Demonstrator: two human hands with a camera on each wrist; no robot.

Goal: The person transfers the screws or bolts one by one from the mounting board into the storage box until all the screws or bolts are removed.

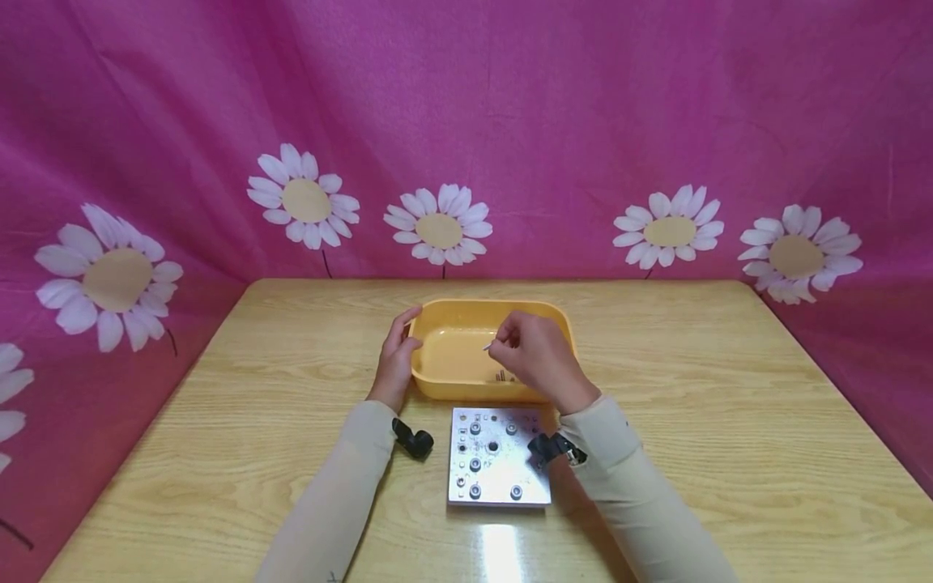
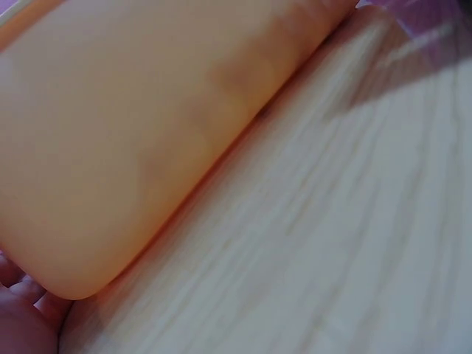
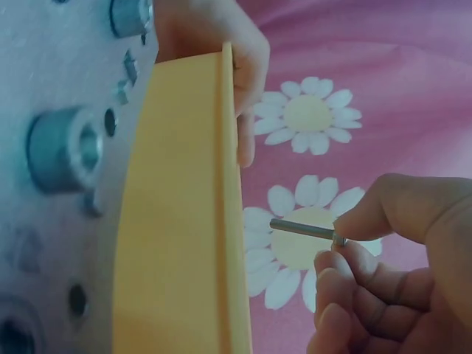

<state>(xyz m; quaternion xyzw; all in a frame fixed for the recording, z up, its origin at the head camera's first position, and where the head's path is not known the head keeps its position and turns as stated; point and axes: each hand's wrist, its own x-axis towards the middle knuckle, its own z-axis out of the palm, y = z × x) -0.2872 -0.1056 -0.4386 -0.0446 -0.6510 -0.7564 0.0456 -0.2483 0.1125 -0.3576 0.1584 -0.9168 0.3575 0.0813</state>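
A yellow plastic basin stands on the table. My left hand grips its left end, thumb over the rim. In the left wrist view the basin's wall fills the upper left, with a few fingers at its corner. Above the basin my right hand pinches a thin metal pin by its wider end, between thumb and fingertips. The pin's bare end points away from the fingers. Nearer me lies a square metal plate with several holes and socket-head screws.
A few small dark pieces show inside the basin by its near wall. The wooden table extends to both sides. Behind it hangs a pink curtain with white flowers. Black wrist cameras sit close to the plate on either side.
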